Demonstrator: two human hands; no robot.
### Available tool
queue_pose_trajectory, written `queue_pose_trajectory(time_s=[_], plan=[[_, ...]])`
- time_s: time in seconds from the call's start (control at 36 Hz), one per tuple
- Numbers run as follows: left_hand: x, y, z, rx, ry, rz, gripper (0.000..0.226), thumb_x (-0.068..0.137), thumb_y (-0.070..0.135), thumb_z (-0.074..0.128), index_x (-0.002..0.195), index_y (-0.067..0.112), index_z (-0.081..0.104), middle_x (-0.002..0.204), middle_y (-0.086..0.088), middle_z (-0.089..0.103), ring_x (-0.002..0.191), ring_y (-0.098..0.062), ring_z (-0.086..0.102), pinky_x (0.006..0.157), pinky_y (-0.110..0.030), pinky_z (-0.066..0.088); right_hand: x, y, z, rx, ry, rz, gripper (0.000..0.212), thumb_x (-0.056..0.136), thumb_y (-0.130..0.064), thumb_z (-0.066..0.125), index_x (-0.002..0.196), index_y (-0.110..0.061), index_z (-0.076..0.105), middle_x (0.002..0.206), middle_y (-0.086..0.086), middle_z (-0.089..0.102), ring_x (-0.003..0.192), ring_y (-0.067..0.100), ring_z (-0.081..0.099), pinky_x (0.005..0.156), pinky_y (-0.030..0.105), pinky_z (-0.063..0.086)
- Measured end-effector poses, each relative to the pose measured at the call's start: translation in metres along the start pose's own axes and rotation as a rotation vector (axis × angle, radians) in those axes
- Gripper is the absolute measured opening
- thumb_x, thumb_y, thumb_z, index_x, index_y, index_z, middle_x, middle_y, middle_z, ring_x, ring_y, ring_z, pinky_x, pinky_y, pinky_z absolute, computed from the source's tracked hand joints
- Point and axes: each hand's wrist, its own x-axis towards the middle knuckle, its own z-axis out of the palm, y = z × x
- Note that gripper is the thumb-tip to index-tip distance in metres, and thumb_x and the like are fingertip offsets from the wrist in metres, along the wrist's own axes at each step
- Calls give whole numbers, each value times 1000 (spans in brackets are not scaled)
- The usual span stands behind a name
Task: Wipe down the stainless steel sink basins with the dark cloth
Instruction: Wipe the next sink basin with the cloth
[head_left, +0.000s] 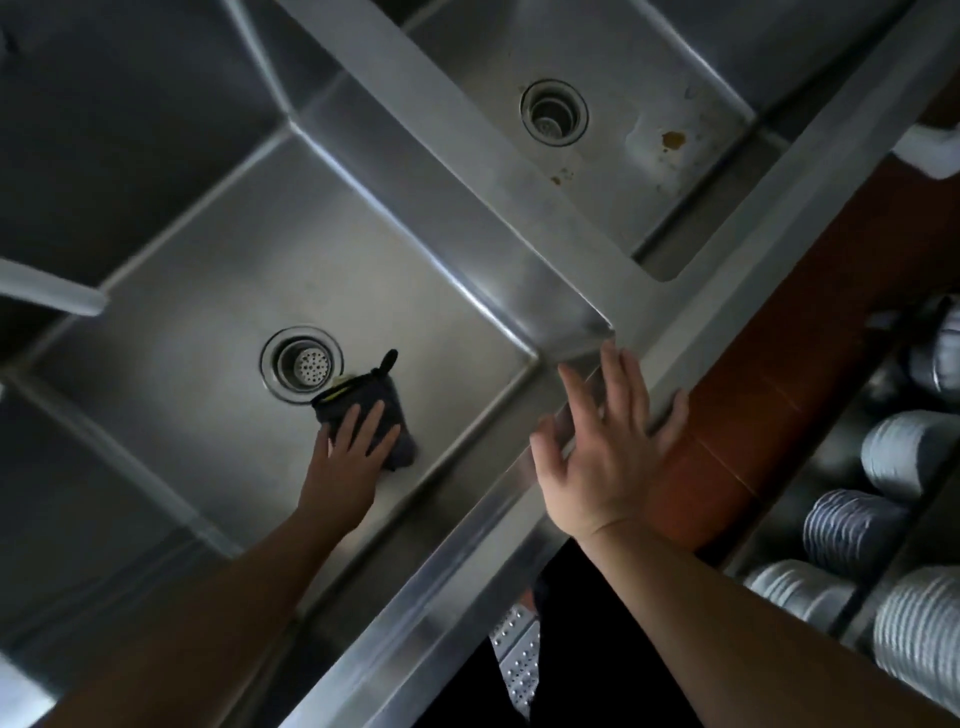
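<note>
- Beside the near drain (302, 365), on the floor of the near basin (197, 291), lies the dark cloth (363, 410), folded into a thick pad with a yellow-edged layer showing at its drain-side end and a small dark loop sticking up from it.
- Left hand (348, 457) lies flat on the cloth, on the side away from the drain; its fingers (375, 422) are straight and slightly spread, pressing down rather than curling round the fabric.
- Left forearm reaches into the basin from the lower left corner of the view, well below the rim.
- Right hand (608, 441) is outside the basin, further from the drain than the cloth, over the front rim (467, 566) near the corner where the divider (467, 156) meets it.
- Its fingers are straight and fanned apart and grip nothing; I cannot tell whether the palm touches the steel or hovers just above it.
- Beyond the divider, away from the near drain, sits the far basin (634, 218) with its own drain (554, 112).
- Brown spots (673, 139) and pale smears mark the far basin's floor, on the side of its drain nearer the front rim.
- A pale bar (52, 291) juts over the near basin from the left edge, well apart from the near drain.
- Past the front rim, further still from the drain, runs a reddish-brown ledge (779, 395), and beyond that stand stacks of ribbed bowls (852, 530).
</note>
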Motion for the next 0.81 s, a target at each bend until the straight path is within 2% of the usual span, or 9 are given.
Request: queue_pose_trajectory(time_s=[0.11,0.17,0.19,0.31,0.39,0.42,0.58,0.69,0.81], plan=[[-18,0,-27,-534,-54,-70,58,91,-13,45,146,5,43,152,-22,37,138,-35,41,111,-28,29,-1,-2,-4,30,-29,8,47,84,-43,49,125,-26,63,157,11,39,148,27,30,114,68,8],[-31,3,-53,-808,-107,-210,53,95,-11,46,143,10,49,146,-15,46,127,-20,46,96,-7,31,0,-4,-9,33,-86,25,48,85,-46,44,125,-26,63,159,9,35,149,26,25,114,67,4],[-40,4,-66,-924,-132,-278,51,95,-6,51,141,15,53,142,-8,52,121,-15,48,92,-6,34,0,-5,-11,34,-120,32,49,86,-47,42,126,-26,62,160,8,32,150,25,23,114,68,2],[-96,15,-110,-1055,-146,-411,57,88,-9,52,139,17,55,135,-7,60,123,-25,55,104,-33,44,1,-4,-12,60,-182,28,49,87,-44,42,129,-26,59,161,10,30,150,27,21,112,73,5],[-164,42,-134,-1086,85,-490,59,87,-12,48,134,22,56,125,-1,62,113,-14,55,91,-9,39,0,-4,-13,110,-206,20,49,86,-44,42,127,-24,59,161,11,29,150,29,21,111,75,4],[-186,55,-139,-1059,191,-533,57,89,-8,48,134,26,57,123,2,62,111,-11,54,91,-9,38,-1,-4,-15,125,-219,17,50,85,-44,41,127,-23,59,161,12,28,150,29,20,110,75,3],[-271,128,-103,-754,573,-852,57,92,-4,44,143,21,51,149,-3,49,136,-26,45,114,-45,36,2,3,-26,141,-374,-77,65,85,-49,25,143,-25,45,164,16,13,152,33,6,107,79,-2],[-282,175,-65,-713,454,-964,59,94,1,45,148,26,44,159,-3,33,149,-29,24,119,-51,24,-16,21,-37,142,-421,-286,65,90,-42,42,152,-24,30,163,17,18,151,38,9,109,77,0],[-258,211,-60,-765,546,-940,68,90,2,45,151,32,37,163,-2,25,152,-28,13,122,-45,20,-52,23,-52,371,-370,-749,60,84,-27,54,143,-16,49,157,18,32,145,34,30,114,60,17]])
